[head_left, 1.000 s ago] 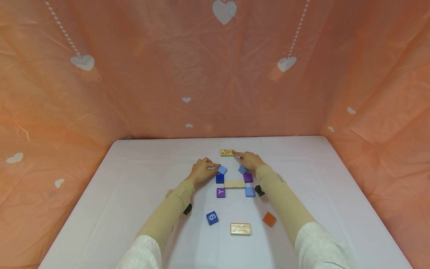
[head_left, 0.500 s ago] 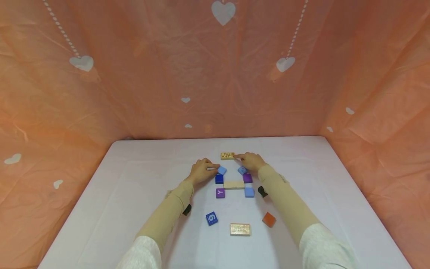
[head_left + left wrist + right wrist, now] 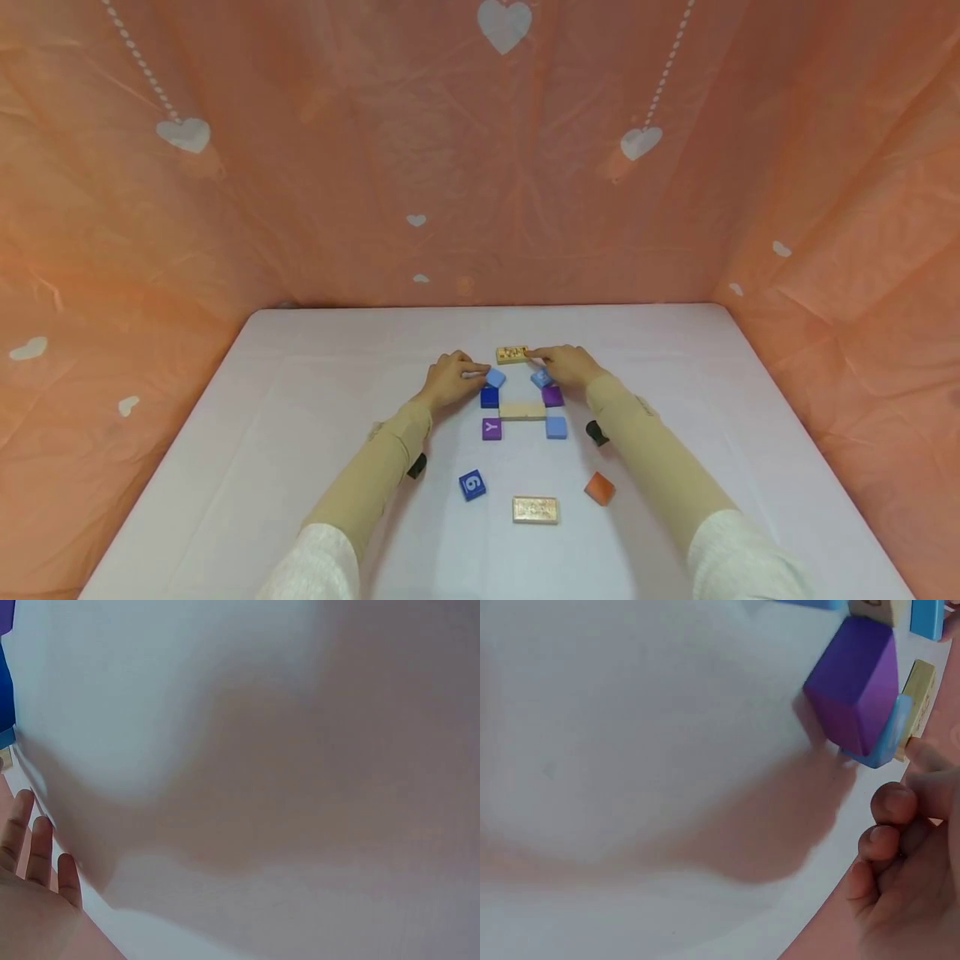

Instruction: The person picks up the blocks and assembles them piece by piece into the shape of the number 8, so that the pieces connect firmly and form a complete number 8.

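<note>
Backdrop: orange sheet [image 3: 337,175] with white hearts, rising behind and on both sides. Surface [image 3: 247,433]: white-covered.

Arms: tan left sleeve [image 3: 352,492] and tan right sleeve [image 3: 660,458], pale cuffs nearer the body, both reaching toward the far middle.

Hands: right hand [image 3: 568,365] has its index finger straight, tip on the right end of the far wooden domino [image 3: 512,355]; other fingers folded in loosely, no grasp. Left hand [image 3: 448,379] has its fingers extended and relaxed, fingertips at the far-left light-blue tile [image 3: 496,377]; no grip visible, can't tell how hard it presses.

Wooden pieces: far domino sits beyond all the tiles, marked face up. Near wooden domino [image 3: 536,510] lies flat, closest to the body. Plain wooden block [image 3: 522,411] lies crosswise between two tile columns.

Left column, far to near: angled light-blue tile, dark-blue tile [image 3: 490,397], purple Y tile [image 3: 491,428]. Right column: angled light-blue tile with a mark [image 3: 542,378], purple tile [image 3: 552,396], plain light-blue tile [image 3: 557,427].

Loose tiles: blue numeral tile [image 3: 472,485], 6 or 9, left of the near domino; orange tile [image 3: 599,488] to its right, both apart from it.
</note>
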`<state>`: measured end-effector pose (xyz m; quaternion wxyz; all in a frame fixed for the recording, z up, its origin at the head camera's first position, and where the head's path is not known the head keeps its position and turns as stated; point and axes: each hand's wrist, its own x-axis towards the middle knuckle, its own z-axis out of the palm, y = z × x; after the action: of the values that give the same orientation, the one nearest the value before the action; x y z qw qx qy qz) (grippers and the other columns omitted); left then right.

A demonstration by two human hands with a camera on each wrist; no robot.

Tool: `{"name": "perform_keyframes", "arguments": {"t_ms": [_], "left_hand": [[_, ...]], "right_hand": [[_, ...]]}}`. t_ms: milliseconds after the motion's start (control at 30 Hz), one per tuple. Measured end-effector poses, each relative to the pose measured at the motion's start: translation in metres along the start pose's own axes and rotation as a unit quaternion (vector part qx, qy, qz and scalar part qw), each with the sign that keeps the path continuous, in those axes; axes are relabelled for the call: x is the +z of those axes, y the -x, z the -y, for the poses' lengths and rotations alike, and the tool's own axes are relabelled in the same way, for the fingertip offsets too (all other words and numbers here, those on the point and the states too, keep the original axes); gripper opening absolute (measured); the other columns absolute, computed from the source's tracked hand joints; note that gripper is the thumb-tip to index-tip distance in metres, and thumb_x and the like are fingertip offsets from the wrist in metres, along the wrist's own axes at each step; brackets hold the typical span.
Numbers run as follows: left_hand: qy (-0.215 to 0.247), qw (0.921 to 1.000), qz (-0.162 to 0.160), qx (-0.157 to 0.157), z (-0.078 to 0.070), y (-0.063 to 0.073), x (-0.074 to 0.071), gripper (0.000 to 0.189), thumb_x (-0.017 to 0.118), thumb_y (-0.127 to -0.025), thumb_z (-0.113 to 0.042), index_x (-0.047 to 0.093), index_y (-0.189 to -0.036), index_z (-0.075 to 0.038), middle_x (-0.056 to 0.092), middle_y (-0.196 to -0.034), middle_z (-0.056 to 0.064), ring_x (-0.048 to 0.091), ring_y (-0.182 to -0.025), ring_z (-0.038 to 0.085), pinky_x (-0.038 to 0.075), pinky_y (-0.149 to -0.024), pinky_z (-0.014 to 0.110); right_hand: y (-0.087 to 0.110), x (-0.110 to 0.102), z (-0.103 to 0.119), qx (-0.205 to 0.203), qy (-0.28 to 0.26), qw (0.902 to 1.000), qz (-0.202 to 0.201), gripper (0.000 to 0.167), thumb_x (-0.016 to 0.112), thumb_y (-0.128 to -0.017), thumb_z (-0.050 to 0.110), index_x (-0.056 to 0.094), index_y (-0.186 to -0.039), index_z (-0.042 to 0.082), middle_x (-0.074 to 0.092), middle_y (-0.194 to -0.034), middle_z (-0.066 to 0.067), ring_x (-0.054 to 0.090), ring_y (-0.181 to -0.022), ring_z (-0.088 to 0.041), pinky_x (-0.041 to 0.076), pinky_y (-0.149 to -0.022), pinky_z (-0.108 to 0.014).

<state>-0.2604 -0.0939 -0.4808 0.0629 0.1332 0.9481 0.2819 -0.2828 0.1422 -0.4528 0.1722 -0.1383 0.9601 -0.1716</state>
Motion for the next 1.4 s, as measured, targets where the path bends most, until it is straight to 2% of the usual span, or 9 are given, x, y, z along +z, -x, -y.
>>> {"name": "perform_keyframes", "arguments": {"t_ms": [433, 600, 867, 1200, 1400], "left_hand": [[-0.002, 1.0, -0.003, 0.007, -0.002, 0.0, -0.001, 0.03, 0.063, -0.087, -0.031, 0.067, -0.116, -0.023, 0.058, -0.107, 0.006, 0.047, -0.097, 0.022, 0.035, -0.083, 0.038], [-0.002, 1.0, -0.004, 0.008, -0.004, 0.001, -0.003, 0.03, 0.063, -0.087, -0.03, 0.066, -0.116, -0.022, 0.058, -0.108, 0.007, 0.047, -0.097, 0.023, 0.035, -0.084, 0.039], [0.0, 1.0, -0.003, -0.001, -0.003, 0.001, -0.001, 0.03, 0.064, -0.086, -0.03, 0.067, -0.115, -0.022, 0.058, -0.108, 0.006, 0.046, -0.098, 0.023, 0.035, -0.084, 0.038], [-0.013, 0.9998, -0.007, 0.01, -0.002, 0.0, 0.0, 0.03, 0.063, -0.087, -0.031, 0.067, -0.115, -0.023, 0.059, -0.109, 0.007, 0.047, -0.096, 0.023, 0.036, -0.083, 0.038], [-0.009, 0.9999, -0.005, 0.006, -0.003, -0.001, 0.0, 0.03, 0.063, -0.087, -0.031, 0.067, -0.115, -0.023, 0.058, -0.109, 0.007, 0.047, -0.097, 0.024, 0.036, -0.084, 0.04]], "right_hand": [[0.01, 0.004, -0.004, 0.016, -0.03, 0.9994, 0.01, 0.04, 0.038, -0.098, 0.018, 0.049, -0.135, 0.03, 0.046, -0.143, -0.01, 0.036, -0.135, -0.037, 0.025, -0.11, -0.054], [0.011, 0.006, -0.007, 0.01, -0.039, 0.9992, 0.004, 0.039, 0.036, -0.098, 0.02, 0.051, -0.133, 0.029, 0.047, -0.142, -0.01, 0.037, -0.134, -0.036, 0.026, -0.11, -0.053], [0.017, 0.009, -0.008, 0.014, -0.081, 0.9966, 0.009, 0.039, 0.038, -0.097, 0.02, 0.051, -0.133, 0.031, 0.045, -0.144, -0.008, 0.035, -0.136, -0.035, 0.024, -0.111, -0.053], [0.018, 0.009, -0.009, 0.015, -0.081, 0.9966, 0.006, 0.039, 0.038, -0.097, 0.018, 0.052, -0.133, 0.028, 0.045, -0.144, -0.009, 0.035, -0.136, -0.035, 0.025, -0.111, -0.052], [0.02, 0.009, -0.01, 0.006, -0.075, 0.9972, 0.003, 0.04, 0.038, -0.097, 0.018, 0.052, -0.133, 0.027, 0.045, -0.143, -0.01, 0.035, -0.136, -0.035, 0.026, -0.11, -0.052]]}}
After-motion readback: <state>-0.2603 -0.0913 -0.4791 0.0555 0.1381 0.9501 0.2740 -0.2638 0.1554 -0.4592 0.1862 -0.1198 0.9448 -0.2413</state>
